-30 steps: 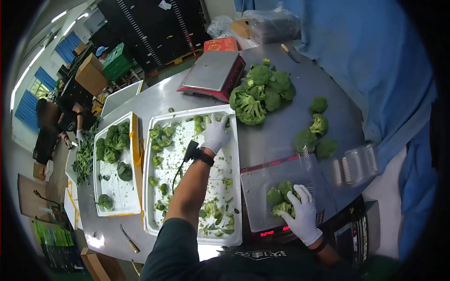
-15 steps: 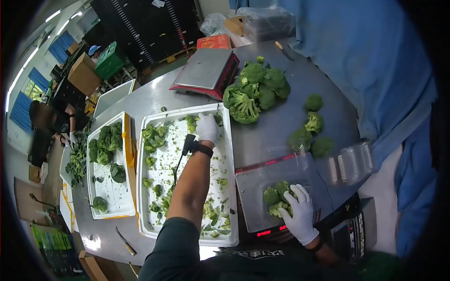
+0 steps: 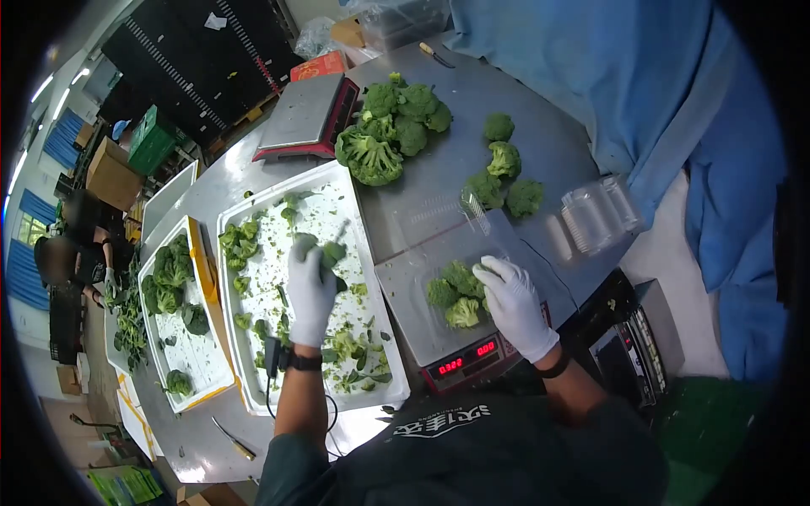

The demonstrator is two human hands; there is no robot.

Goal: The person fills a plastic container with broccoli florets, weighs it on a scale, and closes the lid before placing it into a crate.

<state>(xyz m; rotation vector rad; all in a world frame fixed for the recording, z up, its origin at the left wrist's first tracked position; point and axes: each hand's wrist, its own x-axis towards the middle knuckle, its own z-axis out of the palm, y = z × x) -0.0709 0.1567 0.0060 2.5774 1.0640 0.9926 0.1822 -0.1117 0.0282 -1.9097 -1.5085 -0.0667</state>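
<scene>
My left hand (image 3: 310, 295), in a white glove, is closed around a broccoli floret (image 3: 333, 254) above the large white tray (image 3: 374, 253) of florets and scraps. My right hand (image 3: 516, 310), also gloved, has its fingers curled at the right side of the broccoli florets (image 3: 461, 312) in a clear plastic box (image 3: 413, 291). Its fingers cover part of a floret there. Under the box is a weighing scale (image 3: 472, 364) with a red display reading 0.322 and 0.00.
Broccoli heads (image 3: 375, 156) are piled by a second scale (image 3: 302, 118); several loose pieces (image 3: 504, 160) lie to the right. Nearby are clear plastic boxes (image 3: 599, 215), a knife (image 3: 232, 438), another knife (image 3: 436, 56) and a smaller broccoli tray (image 3: 211, 363). A co-worker (image 3: 84, 257) stands far left.
My left hand has come back toward me from the far end of the tray, with a floret in it. My right hand stays at the box. The display went from 0.400 to 0.322.
</scene>
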